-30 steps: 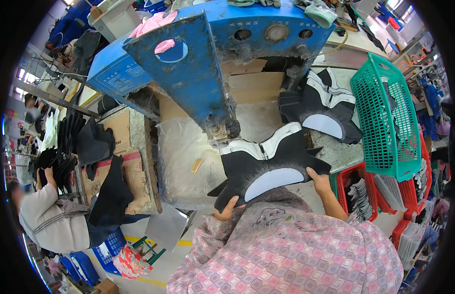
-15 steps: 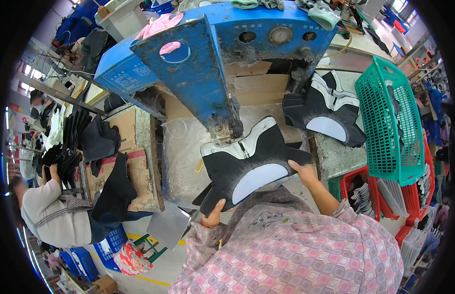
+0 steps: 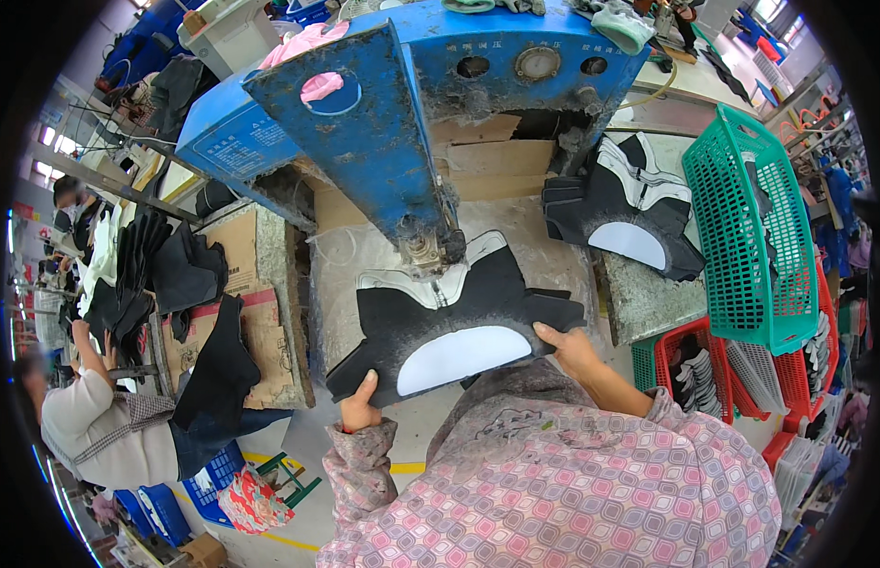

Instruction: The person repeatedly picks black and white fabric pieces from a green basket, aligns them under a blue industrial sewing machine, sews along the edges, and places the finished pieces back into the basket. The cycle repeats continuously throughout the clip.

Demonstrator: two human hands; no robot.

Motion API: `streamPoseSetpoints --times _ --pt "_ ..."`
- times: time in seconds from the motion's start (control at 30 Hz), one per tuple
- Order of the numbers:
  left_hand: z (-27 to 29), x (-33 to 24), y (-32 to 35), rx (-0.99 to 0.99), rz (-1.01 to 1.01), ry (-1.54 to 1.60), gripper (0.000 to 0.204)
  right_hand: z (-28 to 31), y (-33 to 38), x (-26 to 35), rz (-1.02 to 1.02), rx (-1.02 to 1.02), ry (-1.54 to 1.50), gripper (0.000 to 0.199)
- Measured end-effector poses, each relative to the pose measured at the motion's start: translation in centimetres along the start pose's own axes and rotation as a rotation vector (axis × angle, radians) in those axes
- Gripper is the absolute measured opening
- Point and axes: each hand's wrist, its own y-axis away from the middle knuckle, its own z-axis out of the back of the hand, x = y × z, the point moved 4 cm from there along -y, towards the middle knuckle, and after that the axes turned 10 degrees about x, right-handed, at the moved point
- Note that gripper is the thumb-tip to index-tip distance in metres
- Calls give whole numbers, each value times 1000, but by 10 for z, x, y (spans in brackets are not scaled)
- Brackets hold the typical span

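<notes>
Two hands, one workpc.

Item: black pc (image 3: pixel 442 317), white trim along its top, white half-moon patch (image 3: pixel 463 360) at the bottom; ctr of frame, beneath the machine arm (image 3: pixel 350 133).

L hand (image 3: pixel 361 405): thumb on top at pc's lower L corner, rest of fingers underneath, mostly hidden; closed on the edge.
R hand (image 3: pixel 568 346): same pinch, lower R edge; thumb visible, fingertips underneath not.

Why so (judged): wide 2-pt grip prob. keeps pc flat and lets it slide or turn; hands stay clear of the nozzle head (image 3: pixel 426 251), which sits over the trim, mid-top. Contact w/ trim: can't tell.

Stack of like pcs (image 3: pixel 601 204), upper R of ctr, on grey ledge (image 3: pixel 653 308): prob. there for short R-hand reach. Green basket (image 3: pixel 738 260), R, stands on end, apparently out of the way.

Edges/room: pale bed (image 3: pixel 336 275) shows bare L of pc and in a strip to its R. L limit: cardboard-topped bench (image 3: pixel 269 355); R limit: ledge. Pc's near edge overhangs bed front, close to wearer's patterned smock (image 3: pixel 591 473); little slack that way. Above: arm blocks upper ctr, so low sideways shifts look easiest.
</notes>
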Motion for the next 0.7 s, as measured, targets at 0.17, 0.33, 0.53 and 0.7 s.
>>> streamPoseSetpoints --times 0.17,0.33,0.53,0.7 --pt "17 3 8 -46 -16 68 32 -17 17 2 11 5 80 38" --pt "20 -7 22 -45 -46 112 33 -36 22 6 75 59 120 37" --pt "39 -14 42 -104 -49 94 34 -44 22 -6 -45 94 206 37" --pt "55 -14 67 -239 -70 67 32 -35 19 -37 -98 122 478 53"
